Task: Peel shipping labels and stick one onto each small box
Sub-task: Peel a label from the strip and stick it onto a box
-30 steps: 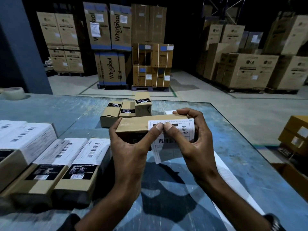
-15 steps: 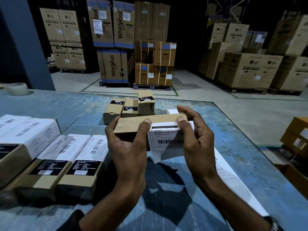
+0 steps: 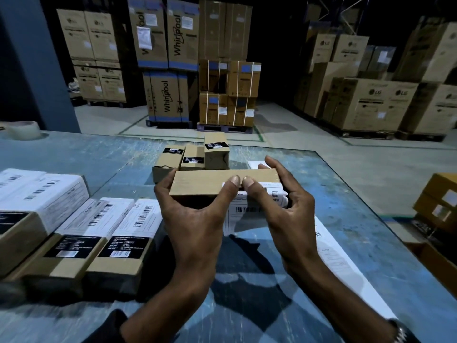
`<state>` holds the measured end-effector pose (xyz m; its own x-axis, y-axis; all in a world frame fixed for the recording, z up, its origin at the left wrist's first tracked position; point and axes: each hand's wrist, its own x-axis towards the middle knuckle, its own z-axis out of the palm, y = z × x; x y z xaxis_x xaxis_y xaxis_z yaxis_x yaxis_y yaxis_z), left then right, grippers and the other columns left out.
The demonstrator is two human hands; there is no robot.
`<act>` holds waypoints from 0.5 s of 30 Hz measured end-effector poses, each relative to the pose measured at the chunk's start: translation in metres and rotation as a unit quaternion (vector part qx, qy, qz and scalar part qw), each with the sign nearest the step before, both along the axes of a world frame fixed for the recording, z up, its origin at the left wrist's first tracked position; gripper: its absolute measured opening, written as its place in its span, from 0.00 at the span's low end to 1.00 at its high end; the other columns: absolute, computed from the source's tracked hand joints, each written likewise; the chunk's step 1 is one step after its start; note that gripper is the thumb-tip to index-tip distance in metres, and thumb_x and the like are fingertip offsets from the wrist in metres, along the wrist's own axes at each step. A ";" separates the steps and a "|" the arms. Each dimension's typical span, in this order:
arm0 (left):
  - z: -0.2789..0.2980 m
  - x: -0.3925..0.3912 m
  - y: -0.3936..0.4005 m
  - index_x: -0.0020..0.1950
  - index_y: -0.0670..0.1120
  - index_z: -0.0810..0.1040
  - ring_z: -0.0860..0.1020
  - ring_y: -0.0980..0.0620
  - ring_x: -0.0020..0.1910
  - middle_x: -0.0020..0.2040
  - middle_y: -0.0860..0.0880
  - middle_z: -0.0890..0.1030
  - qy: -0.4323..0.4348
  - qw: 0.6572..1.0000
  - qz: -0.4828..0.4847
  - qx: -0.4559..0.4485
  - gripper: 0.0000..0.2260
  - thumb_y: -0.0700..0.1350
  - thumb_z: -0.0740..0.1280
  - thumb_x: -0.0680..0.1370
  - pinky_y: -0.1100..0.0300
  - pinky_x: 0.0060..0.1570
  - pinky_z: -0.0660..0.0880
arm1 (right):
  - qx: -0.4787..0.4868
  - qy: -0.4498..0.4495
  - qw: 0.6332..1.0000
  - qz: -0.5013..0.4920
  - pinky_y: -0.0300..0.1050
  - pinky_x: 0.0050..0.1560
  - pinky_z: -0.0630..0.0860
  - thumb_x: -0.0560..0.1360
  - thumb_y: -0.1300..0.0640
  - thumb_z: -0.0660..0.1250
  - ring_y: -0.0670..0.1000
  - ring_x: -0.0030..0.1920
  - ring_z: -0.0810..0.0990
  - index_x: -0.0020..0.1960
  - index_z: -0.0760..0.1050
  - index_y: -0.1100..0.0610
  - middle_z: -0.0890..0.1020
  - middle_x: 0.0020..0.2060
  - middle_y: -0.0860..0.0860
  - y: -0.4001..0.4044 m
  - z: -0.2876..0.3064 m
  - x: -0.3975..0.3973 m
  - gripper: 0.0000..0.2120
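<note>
Dim warehouse, big cartons (image 3: pixel 170 33) stacked on pallets in bg. Blue worn table (image 3: pixel 247 305) in front. Both hands hold one small box (image 3: pixel 210 185) up over table centre, long side across view. Left hand (image 3: pixel 195 226): fingers curled round box's left end and far side, thumb on top near edge. Right hand (image 3: pixel 291 219): fingers curled over right end, thumb next to left thumb, tips nearly touching, pressing label (image 3: pixel 247 209) onto box. Label's top strip sits on box top, rest hangs down near face, not flat. 3 unlabeled boxes (image 3: pixel 193 155) just behind, on table. Labeled boxes (image 3: pixel 103 231) in row at left. Backing sheet (image 3: pixel 338 258) on table under right wrist. Tape roll (image 3: pixel 22 129) far left.
</note>
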<state>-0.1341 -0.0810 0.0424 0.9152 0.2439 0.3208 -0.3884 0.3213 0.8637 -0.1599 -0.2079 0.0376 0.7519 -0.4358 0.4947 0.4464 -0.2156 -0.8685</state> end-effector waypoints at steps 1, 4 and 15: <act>-0.001 0.001 0.000 0.69 0.53 0.68 0.84 0.56 0.58 0.59 0.51 0.83 0.005 1.000 -0.005 -0.010 0.39 0.52 0.83 0.63 0.52 0.60 0.82 | 0.005 0.000 1.000 0.002 0.50 0.60 0.85 0.74 0.41 0.78 0.48 0.62 0.85 0.74 0.77 0.44 0.84 0.65 0.42 -0.001 0.000 0.000 0.30; -0.005 0.004 0.001 0.67 0.54 0.69 0.85 0.54 0.57 0.58 0.50 0.84 0.012 0.999 0.002 -0.031 0.31 0.46 0.81 0.71 0.48 0.58 0.84 | 0.002 0.009 1.000 -0.007 0.54 0.67 0.81 0.80 0.43 0.74 0.44 0.67 0.81 0.74 0.79 0.45 0.82 0.68 0.38 -0.004 0.003 0.003 0.23; -0.006 0.005 0.003 0.70 0.51 0.67 0.83 0.54 0.60 0.61 0.50 0.83 0.001 1.000 0.008 0.014 0.40 0.50 0.85 0.64 0.52 0.61 0.81 | -0.030 0.044 0.999 -0.001 0.58 0.71 0.78 0.72 0.30 0.74 0.50 0.72 0.79 0.78 0.71 0.38 0.79 0.73 0.43 -0.001 -0.004 0.002 0.38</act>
<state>-0.1289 -0.0782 0.0366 0.9125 0.2487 0.3249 -0.3904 0.2913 0.8734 -0.1577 -0.2085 0.0339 0.7933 -0.4090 0.4510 0.3676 -0.2687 -0.8903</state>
